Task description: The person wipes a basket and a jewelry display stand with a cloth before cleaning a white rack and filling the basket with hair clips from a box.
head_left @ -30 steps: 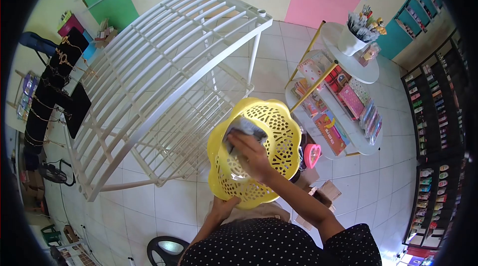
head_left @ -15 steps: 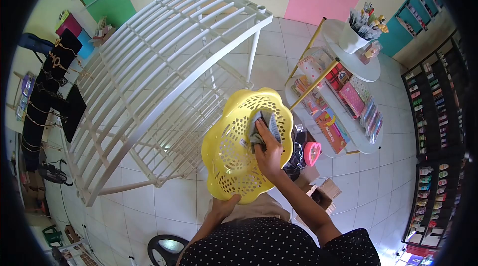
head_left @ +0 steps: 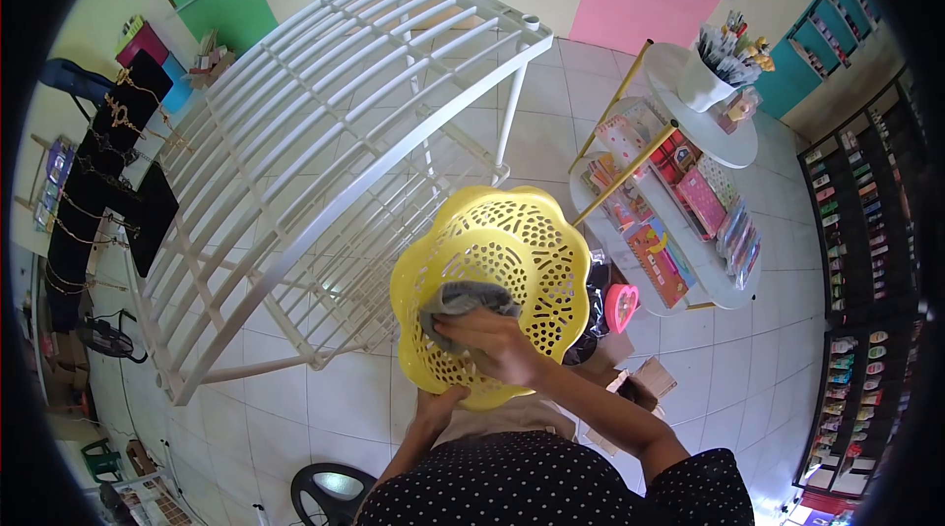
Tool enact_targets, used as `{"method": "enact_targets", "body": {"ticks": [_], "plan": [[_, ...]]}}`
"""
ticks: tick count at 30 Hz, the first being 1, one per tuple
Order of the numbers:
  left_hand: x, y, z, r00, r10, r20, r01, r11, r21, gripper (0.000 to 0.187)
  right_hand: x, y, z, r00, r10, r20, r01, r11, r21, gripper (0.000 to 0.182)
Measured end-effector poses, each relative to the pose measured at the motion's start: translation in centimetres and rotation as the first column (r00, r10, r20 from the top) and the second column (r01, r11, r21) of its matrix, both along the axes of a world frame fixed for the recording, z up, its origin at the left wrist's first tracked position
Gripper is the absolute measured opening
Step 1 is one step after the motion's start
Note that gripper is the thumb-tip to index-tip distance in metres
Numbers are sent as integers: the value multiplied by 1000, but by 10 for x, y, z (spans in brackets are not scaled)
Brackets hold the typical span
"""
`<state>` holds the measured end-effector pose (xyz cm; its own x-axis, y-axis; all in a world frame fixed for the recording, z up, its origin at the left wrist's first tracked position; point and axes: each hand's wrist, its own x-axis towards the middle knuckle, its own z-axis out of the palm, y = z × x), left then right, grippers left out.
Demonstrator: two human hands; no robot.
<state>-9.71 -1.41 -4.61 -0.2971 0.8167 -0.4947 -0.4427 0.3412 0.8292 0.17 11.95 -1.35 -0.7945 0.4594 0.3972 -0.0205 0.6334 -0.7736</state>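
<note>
- Pressing a crumpled grey cloth (head_left: 461,302) inside the yellow perforated plastic basket (head_left: 553,275): right hand (head_left: 500,341), clutching it.
- Left hand (head_left: 436,410) grasping the basket's near rim.

There is one camera, worn on the person's head. It looks forward and steeply down at the yellow basket (head_left: 551,275), which is close and near the middle. The hands (head_left: 500,344) (head_left: 439,410) are at its near side. The rack (head_left: 325,123) is to its left, the shelf (head_left: 724,137) to its right.
</note>
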Motion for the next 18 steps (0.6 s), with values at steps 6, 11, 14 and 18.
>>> {"method": "enact_targets", "body": {"ticks": [6, 11, 14, 18], "plan": [[1, 4, 13, 997, -62, 40, 62, 998, 21, 50, 14, 19, -12, 980, -187, -68, 194, 972, 131, 48], [3, 9, 18, 990, -142, -15, 142, 990, -9, 53, -6, 28, 5, 960, -270, -78, 277, 956, 93, 50], [0, 8, 15, 993, -119, 29, 116, 991, 71, 45, -10, 21, 9, 982, -175, -67, 181, 979, 96, 50], [1, 6, 14, 991, -98, 87, 90, 991, 98, 43, 2, 12, 9, 1000, -14, 3, 14, 997, 73, 51]]}}
